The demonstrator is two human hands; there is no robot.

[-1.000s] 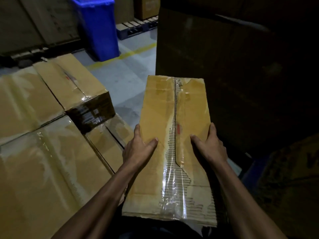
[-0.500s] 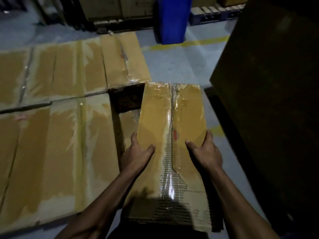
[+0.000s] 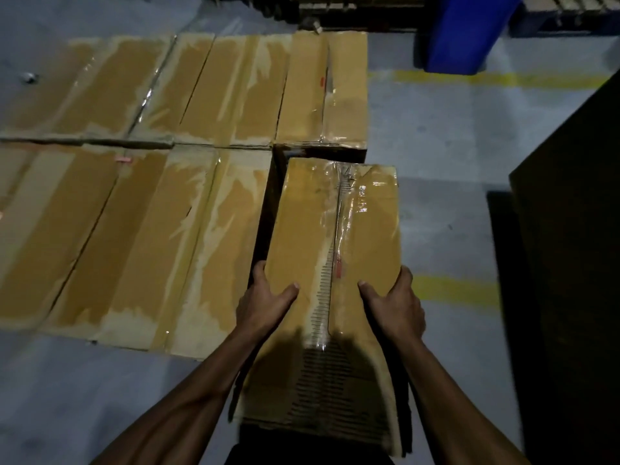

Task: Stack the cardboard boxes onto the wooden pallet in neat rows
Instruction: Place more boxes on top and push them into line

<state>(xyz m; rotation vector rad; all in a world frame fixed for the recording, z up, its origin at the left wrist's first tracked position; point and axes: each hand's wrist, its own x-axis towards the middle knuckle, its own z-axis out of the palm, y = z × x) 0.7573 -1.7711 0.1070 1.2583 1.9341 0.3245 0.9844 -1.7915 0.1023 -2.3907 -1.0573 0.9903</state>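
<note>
I hold a long taped cardboard box [image 3: 335,236] lengthwise in front of me. My left hand [image 3: 265,303] grips its left edge and my right hand [image 3: 394,303] grips its right edge, thumbs on top. The tape along its middle seam is torn and the corrugation shows. To the left lie two rows of stacked cardboard boxes [image 3: 141,229], tops level and covered in shiny tape. My box hangs over the open gap at the right end of the near row, just in front of the far row's end box [image 3: 325,92]. The pallet under the boxes is hidden.
A blue bin [image 3: 466,31] stands at the back right beside another pallet [image 3: 570,8]. A tall dark stack [image 3: 570,263] rises close on my right. Yellow floor lines [image 3: 453,290] cross the grey concrete between it and the boxes.
The view has swung left and downward over the stacked rows. The box in my hands has come over the gap at the right end of the near row. Both hands keep their grip.
</note>
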